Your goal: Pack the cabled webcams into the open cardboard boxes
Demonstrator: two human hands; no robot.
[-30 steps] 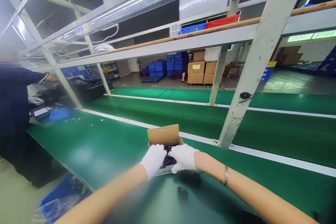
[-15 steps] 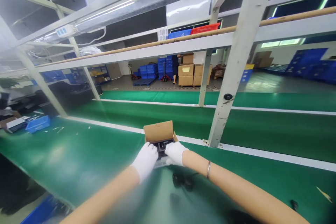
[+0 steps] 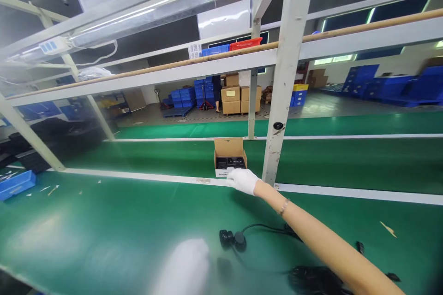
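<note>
A small cardboard box (image 3: 228, 147) with its lid raised stands near the white rail, dark moulded parts (image 3: 230, 162) inside. Its white front carries printing. My right hand (image 3: 242, 180), in a white glove, has its fingers bent onto the front wall of this box. Low in the view my left hand (image 3: 187, 267), also gloved, is smeared by motion and away from the box; its fingers cannot be made out. Between the hands and the near edge lie black round plug-like pieces (image 3: 233, 238) on a black cable (image 3: 263, 226).
A white upright post (image 3: 282, 101) stands just right of the box. The white rail (image 3: 138, 176) crosses the green surface (image 3: 104, 221). More black items (image 3: 314, 279) lie under my right forearm. A blue tray (image 3: 17, 184) is at the far left.
The box has moved away from me, to the rail, with my right hand at it. My left hand has left the box and dropped back toward me. The view has shifted right.
</note>
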